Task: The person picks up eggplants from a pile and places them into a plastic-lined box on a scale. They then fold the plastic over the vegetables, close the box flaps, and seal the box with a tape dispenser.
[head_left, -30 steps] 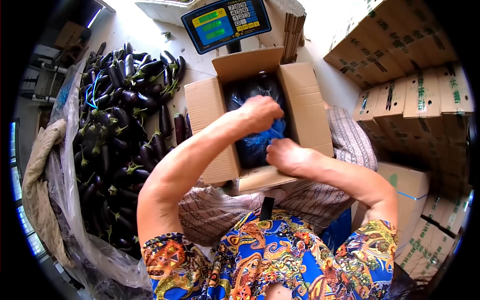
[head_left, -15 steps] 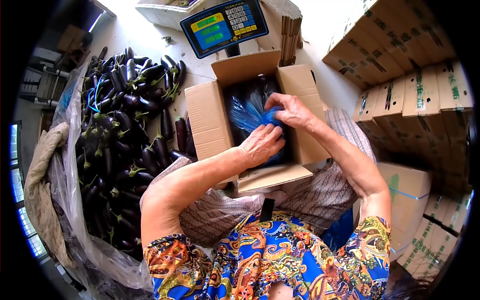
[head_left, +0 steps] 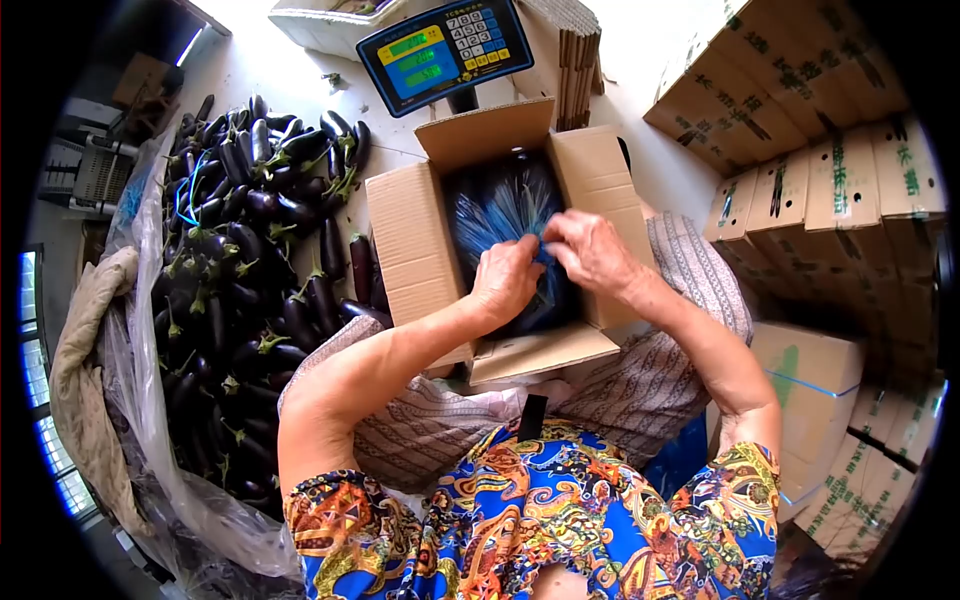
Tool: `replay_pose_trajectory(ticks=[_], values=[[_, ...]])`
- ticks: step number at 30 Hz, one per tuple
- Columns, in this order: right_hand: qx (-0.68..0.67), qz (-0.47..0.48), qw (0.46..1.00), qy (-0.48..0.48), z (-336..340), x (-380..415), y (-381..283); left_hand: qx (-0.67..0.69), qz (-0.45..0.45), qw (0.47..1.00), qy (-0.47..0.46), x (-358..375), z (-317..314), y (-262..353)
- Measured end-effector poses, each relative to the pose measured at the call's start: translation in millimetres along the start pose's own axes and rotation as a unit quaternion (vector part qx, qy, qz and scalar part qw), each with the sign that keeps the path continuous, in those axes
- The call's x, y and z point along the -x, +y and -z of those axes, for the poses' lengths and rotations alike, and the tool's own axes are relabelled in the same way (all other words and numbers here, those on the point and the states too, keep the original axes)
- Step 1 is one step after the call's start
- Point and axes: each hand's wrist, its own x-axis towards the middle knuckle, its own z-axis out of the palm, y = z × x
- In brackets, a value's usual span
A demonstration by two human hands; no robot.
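An open cardboard box (head_left: 405, 240) stands between my knees with its flaps spread. Inside it a blue plastic bag (head_left: 505, 215) covers dark contents, its top gathered and fanned out towards the far side. My left hand (head_left: 508, 278) pinches the gathered plastic from the left. Close beside it, my right hand (head_left: 590, 250) has its fingers closed on the same gather from the right. The fingertips of both hands nearly meet over the middle of the bag, and they partly hide the gather.
Many eggplants (head_left: 250, 240) lie heaped at the left beside clear plastic sheeting (head_left: 180, 460). A scale display (head_left: 445, 50) stands beyond the box. Flattened cardboard (head_left: 578, 70) is behind it. Printed cartons (head_left: 845, 190) are stacked at the right, with a strapped carton (head_left: 805, 385) nearer.
My left hand has moved up and my right hand slightly down and right. The bag's top now spreads in a wider fan, and less loose blue plastic shows between my hands.
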Motion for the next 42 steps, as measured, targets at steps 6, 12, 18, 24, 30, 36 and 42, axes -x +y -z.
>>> replay_pose_trajectory(ticks=[6, 12, 18, 24, 30, 36, 42], values=[[-0.007, 0.039, 0.998, -0.045, -28.2, 22.8, -3.1, 0.415, 0.297, 0.86, -0.034, 14.7, -12.3, -5.1], [0.208, 0.206, 0.954, -0.068, -47.7, 19.9, 2.2, 0.216, 0.296, 0.916, -0.164, 19.4, 7.1, -15.3], [0.252, 0.262, 0.93, -0.06, -57.3, 21.9, 4.5, -0.277, -0.276, 0.884, 0.255, -49.2, 102.4, 26.0], [0.261, 0.247, 0.929, -0.092, -46.7, 24.9, -6.5, -0.271, -0.09, 0.952, 0.108, -82.4, 118.6, 22.9], [0.144, 0.15, 0.95, -0.232, -27.6, 15.9, -20.3, -0.269, -0.17, 0.948, -0.012, -34.5, 83.0, -19.2], [0.02, -0.01, 0.91, -0.413, -7.7, 14.1, -37.8, -0.295, -0.186, 0.936, -0.051, -24.8, 68.8, -35.9], [0.007, -0.034, 0.851, -0.523, 8.7, 4.2, -37.2, -0.297, -0.176, 0.935, -0.085, -25.0, 72.0, -36.5]])
